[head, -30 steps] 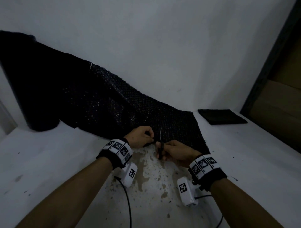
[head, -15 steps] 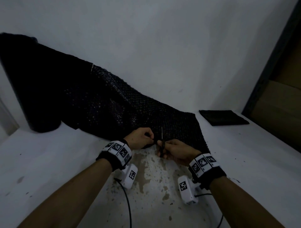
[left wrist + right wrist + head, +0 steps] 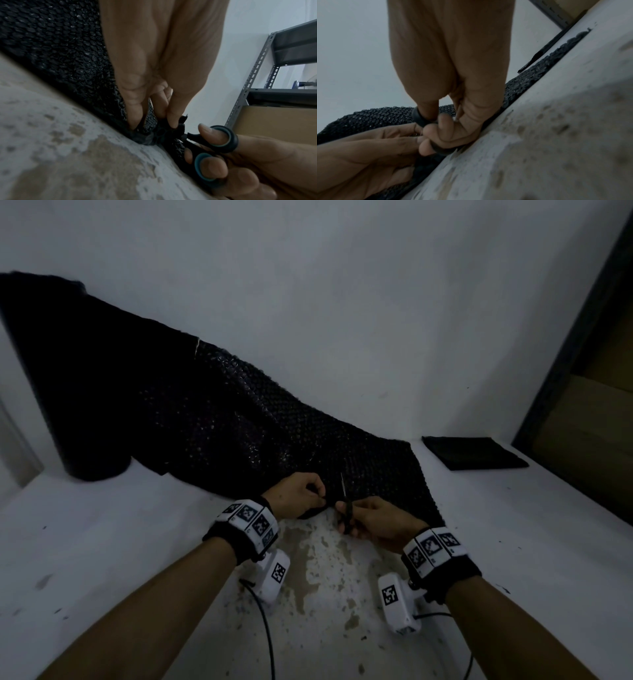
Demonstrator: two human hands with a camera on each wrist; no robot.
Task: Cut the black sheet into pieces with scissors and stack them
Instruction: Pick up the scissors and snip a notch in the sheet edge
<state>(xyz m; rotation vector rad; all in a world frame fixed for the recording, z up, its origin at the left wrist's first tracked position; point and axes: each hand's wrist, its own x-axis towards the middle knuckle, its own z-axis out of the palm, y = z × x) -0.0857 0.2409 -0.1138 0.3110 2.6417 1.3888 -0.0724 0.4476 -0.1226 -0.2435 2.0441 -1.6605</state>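
A long black bubble-textured sheet (image 3: 219, 419) unrolls from a dark roll (image 3: 51, 364) at the left and drapes down onto the white table (image 3: 102, 542). My left hand (image 3: 301, 496) pinches the sheet's near edge (image 3: 150, 125). Just to its right, my right hand (image 3: 373, 522) holds black scissors (image 3: 346, 508) with blue-lined loops (image 3: 221, 140), thumb and fingers through them. The blades point away from me over the sheet edge. A flat stack of black cut pieces (image 3: 472, 453) lies at the back right.
The table top is worn and stained (image 3: 318, 570) in front of my hands. A white wall (image 3: 342, 302) stands behind the sheet. A metal rack (image 3: 257, 67) with a cardboard box (image 3: 589, 433) stands at the right. Cables (image 3: 263, 628) trail from the wrist cameras.
Both hands have stayed at the sheet's near edge; the scissors have crept slightly forward into the sheet. The view has shifted a little.
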